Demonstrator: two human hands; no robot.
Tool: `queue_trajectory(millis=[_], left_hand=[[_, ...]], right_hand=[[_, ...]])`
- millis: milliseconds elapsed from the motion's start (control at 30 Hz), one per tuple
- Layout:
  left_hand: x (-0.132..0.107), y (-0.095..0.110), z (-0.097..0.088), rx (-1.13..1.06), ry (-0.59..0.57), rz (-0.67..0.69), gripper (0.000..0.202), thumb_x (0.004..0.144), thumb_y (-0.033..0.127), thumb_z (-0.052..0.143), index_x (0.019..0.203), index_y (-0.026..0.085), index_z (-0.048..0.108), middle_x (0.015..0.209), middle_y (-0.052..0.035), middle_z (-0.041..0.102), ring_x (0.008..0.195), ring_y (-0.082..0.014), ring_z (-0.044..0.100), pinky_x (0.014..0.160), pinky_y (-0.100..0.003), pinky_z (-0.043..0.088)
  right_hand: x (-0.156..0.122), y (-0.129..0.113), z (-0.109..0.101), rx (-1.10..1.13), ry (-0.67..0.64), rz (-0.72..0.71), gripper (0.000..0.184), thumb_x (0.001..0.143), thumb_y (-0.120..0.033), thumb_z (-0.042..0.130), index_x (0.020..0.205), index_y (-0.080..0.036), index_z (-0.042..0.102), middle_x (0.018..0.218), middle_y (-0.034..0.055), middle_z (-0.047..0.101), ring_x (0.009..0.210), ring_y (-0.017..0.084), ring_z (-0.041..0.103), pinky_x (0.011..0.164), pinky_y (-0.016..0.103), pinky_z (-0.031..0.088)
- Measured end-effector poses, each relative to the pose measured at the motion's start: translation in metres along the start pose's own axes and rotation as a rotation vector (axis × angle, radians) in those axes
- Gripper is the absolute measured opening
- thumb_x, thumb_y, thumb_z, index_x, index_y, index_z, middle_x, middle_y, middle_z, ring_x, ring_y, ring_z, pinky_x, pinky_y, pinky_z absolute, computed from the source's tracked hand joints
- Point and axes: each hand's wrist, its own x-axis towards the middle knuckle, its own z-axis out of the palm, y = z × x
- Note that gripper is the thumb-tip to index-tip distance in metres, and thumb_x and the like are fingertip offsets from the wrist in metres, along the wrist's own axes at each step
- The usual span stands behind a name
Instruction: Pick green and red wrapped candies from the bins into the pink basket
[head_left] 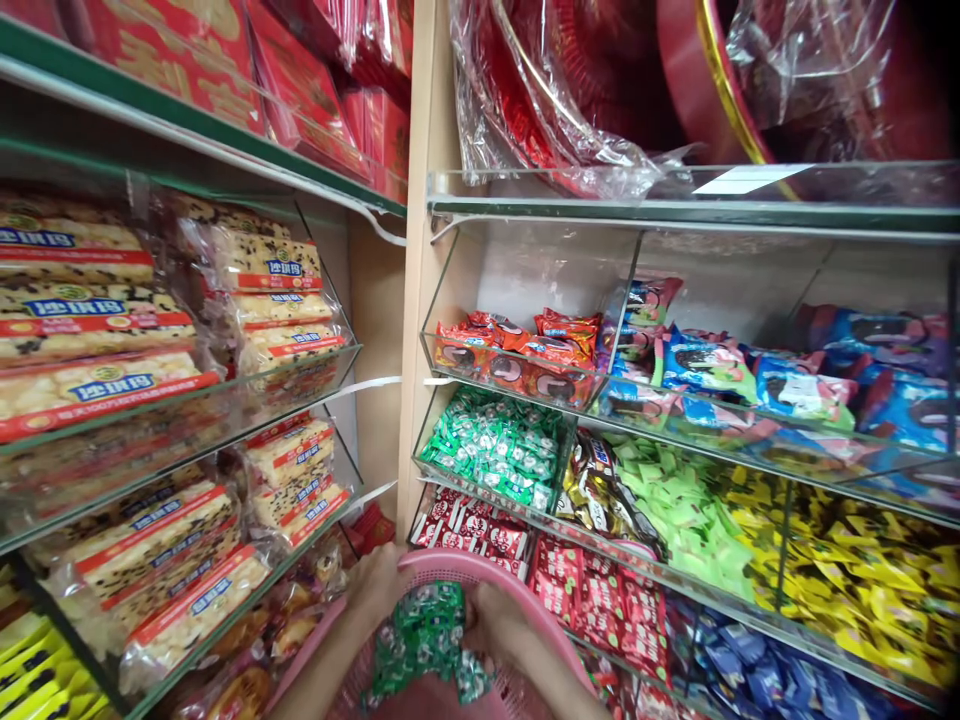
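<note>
Low in the middle, a pink plastic basket sits in front of me. My left hand and my right hand are cupped together round a heap of small green-wrapped candies over the basket. The fingers curl round the pile from both sides. A clear bin of the same green candies stands on the shelf just above and behind the basket.
Clear bins to the right hold red packets, blue packets, light green, yellow and red-and-white sweets. Left shelves carry wrapped rice-cake bars. Red boxes and wrapped red trays fill the top.
</note>
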Motion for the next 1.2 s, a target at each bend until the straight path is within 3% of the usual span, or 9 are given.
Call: queue_trajectory(millis=[100,200,267,367,467,600,867,1100,1200], left_hand=[[0.001,-0.003,0.003,-0.024,0.011,-0.005,0.028,0.079,0.041,0.048,0.092,0.025,0.067,0.089,-0.0052,0.069,0.087,-0.0200,0.063,0.067,-0.022,0.040],[0.000,-0.007,0.004,-0.054,0.017,0.012,0.029,0.079,0.039,0.047,0.095,0.025,0.066,0.090,-0.0055,0.070,0.087,-0.0205,0.064,0.064,-0.022,0.039],[-0.001,-0.009,0.004,-0.050,0.016,0.012,0.028,0.079,0.038,0.047,0.094,0.024,0.067,0.092,-0.0060,0.070,0.088,-0.0216,0.064,0.063,-0.022,0.039],[-0.003,-0.011,0.003,-0.028,0.035,-0.013,0.029,0.078,0.039,0.047,0.093,0.023,0.066,0.094,-0.0069,0.069,0.090,-0.0228,0.063,0.065,-0.023,0.040],[-0.004,-0.011,0.002,-0.018,0.047,0.001,0.029,0.079,0.040,0.047,0.091,0.023,0.066,0.093,-0.0070,0.070,0.088,-0.0221,0.064,0.065,-0.023,0.040],[-0.006,-0.009,0.000,-0.019,0.042,0.010,0.028,0.079,0.039,0.046,0.087,0.022,0.066,0.090,-0.0072,0.070,0.087,-0.0221,0.064,0.066,-0.024,0.040],[-0.011,-0.008,-0.002,-0.008,0.029,-0.017,0.028,0.080,0.041,0.046,0.089,0.023,0.067,0.087,-0.0049,0.070,0.083,-0.0200,0.064,0.063,-0.023,0.039],[-0.011,-0.011,-0.001,-0.008,0.038,-0.018,0.031,0.080,0.043,0.045,0.089,0.022,0.066,0.087,-0.0049,0.069,0.083,-0.0199,0.063,0.063,-0.022,0.038],[-0.010,-0.012,-0.001,-0.029,0.022,-0.032,0.030,0.080,0.043,0.045,0.090,0.023,0.066,0.088,-0.0049,0.069,0.083,-0.0185,0.062,0.066,-0.022,0.038]], right_hand=[[-0.026,-0.034,-0.032,-0.296,0.025,-0.150,0.011,0.057,-0.015,0.067,0.057,-0.019,0.057,0.046,-0.0024,0.054,0.055,0.016,0.056,0.049,0.022,0.033],[-0.052,-0.075,-0.078,-0.457,0.213,-0.379,0.009,0.066,-0.027,0.065,0.072,-0.021,0.062,0.071,0.0008,0.063,0.068,0.015,0.056,0.055,0.023,0.031],[-0.061,-0.100,-0.110,-0.575,0.263,-0.438,0.011,0.075,-0.030,0.059,0.080,-0.021,0.061,0.071,0.0012,0.063,0.066,0.014,0.055,0.056,0.022,0.031],[-0.061,-0.127,-0.147,-0.831,0.473,-0.409,0.016,0.083,-0.026,0.048,0.093,-0.019,0.059,0.080,0.0058,0.064,0.072,0.016,0.057,0.058,0.024,0.033],[-0.049,-0.141,-0.164,-1.070,0.622,-0.374,0.020,0.082,-0.015,0.044,0.097,-0.015,0.058,0.089,0.0108,0.064,0.082,0.020,0.059,0.063,0.027,0.037],[-0.032,-0.143,-0.163,-1.197,0.647,-0.328,0.024,0.079,-0.005,0.042,0.090,-0.012,0.062,0.090,0.0143,0.063,0.091,0.025,0.056,0.068,0.030,0.039],[-0.020,-0.132,-0.157,-1.201,0.684,-0.306,0.028,0.077,0.001,0.038,0.086,-0.010,0.062,0.088,0.0163,0.062,0.089,0.025,0.055,0.066,0.031,0.040],[-0.046,-0.146,-0.145,-1.046,0.773,-0.512,0.024,0.083,-0.004,0.034,0.094,-0.012,0.054,0.090,0.0127,0.056,0.082,0.020,0.053,0.067,0.030,0.038],[-0.060,-0.139,-0.118,-0.713,0.641,-0.696,0.022,0.085,-0.010,0.035,0.094,-0.016,0.054,0.090,0.0068,0.055,0.078,0.015,0.053,0.067,0.026,0.039]])
